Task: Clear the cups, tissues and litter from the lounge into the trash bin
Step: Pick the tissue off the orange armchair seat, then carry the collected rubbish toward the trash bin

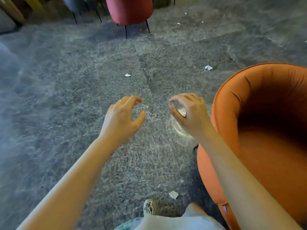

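1. Under the right hand (189, 112), at about 4 o'clock from the frame's centre, a clear plastic cup (181, 128) lies on the grey carpet (66, 113); fingers curl over it, contact unclear.
2. Left hand (123, 117) hovers spread and empty.
3. Cup looks light, thin and crushable: grip its rim gently.
4. Paper scraps (173, 194) lie at 6, (127, 75) at 12, (208, 67) at 2.
5. No readable writing.

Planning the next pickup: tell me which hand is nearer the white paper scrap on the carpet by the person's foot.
Right. The right hand is up the carpet from the paper scrap, slightly to its right. The left hand is equally far up but well off to the scrap's left.
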`<action>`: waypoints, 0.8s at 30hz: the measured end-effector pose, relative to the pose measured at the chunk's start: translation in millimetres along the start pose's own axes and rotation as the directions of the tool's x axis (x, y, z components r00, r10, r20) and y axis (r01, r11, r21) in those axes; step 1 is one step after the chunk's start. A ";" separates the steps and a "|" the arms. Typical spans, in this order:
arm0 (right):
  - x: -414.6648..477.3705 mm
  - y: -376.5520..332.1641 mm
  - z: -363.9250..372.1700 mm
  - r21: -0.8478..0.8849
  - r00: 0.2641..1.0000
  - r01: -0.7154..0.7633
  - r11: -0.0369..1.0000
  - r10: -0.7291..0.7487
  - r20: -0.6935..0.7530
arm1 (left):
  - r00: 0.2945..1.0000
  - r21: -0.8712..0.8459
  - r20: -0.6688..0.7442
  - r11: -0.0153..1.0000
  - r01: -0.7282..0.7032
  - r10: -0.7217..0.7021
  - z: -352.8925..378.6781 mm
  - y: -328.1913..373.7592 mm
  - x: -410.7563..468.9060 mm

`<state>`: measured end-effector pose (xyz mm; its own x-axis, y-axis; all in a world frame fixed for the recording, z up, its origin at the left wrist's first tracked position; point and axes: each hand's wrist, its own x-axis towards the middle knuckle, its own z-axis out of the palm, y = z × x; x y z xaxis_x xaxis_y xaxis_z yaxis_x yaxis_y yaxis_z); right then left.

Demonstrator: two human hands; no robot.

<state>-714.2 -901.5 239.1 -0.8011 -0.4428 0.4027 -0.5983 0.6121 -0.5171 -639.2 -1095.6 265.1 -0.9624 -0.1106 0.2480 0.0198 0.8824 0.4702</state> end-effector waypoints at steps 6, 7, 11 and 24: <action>60.7 20.3 9.5 -0.043 0.991 -0.136 0.990 0.135 -0.018 | 0.983 -0.036 0.116 0.989 -0.141 0.144 9.9 -24.1 102.5; 71.1 27.9 6.6 -0.048 0.988 -0.152 0.987 0.150 -0.046 | 0.975 -0.041 0.132 0.983 -0.176 0.180 13.6 -22.5 121.4; 111.9 65.4 -4.7 -0.103 0.968 -0.209 0.972 0.191 -0.164 | 0.928 -0.068 0.168 0.943 -0.325 0.332 29.7 -11.5 194.6; 39.7 126.7 -79.8 -0.093 0.509 -0.802 0.590 0.593 -0.624 | 0.589 -0.466 0.347 0.679 -0.566 0.729 138.2 110.6 294.7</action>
<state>-820.5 -789.3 249.8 -0.7517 0.5465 0.3692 0.2913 0.7773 -0.5576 -958.1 -967.4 273.1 -0.6468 0.7372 0.1952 0.6848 0.4488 0.5741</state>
